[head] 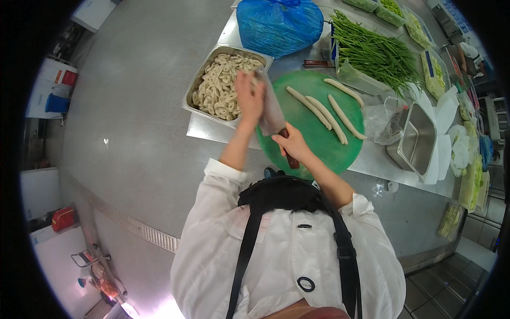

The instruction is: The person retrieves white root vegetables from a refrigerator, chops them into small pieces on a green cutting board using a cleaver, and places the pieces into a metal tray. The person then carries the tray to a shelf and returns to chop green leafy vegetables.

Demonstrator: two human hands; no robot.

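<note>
My right hand (294, 142) grips the brown wooden handle of a cleaver (272, 105), its broad blade angled over the left edge of a round green cutting board (297, 115). Beside the blade's far end, my left hand (250, 97) is blurred, its fingers apart. Below that hand is a steel food pan (211, 118) heaped with pale ring-shaped slices (217, 85). Whether any slices cling to the blade or fingers is hard to tell. Several long, pale, sausage-like pieces (318, 111) lie on the board, to the right of the cleaver.
Behind the board are a full blue plastic bag (279, 30), a brown-handled knife (316, 63) and a plastic container (360, 77) piled with long green stalks (374, 52). To the right lie a clear plastic bag (384, 123) and another steel pan (424, 123). A person (470, 56) stands far right.
</note>
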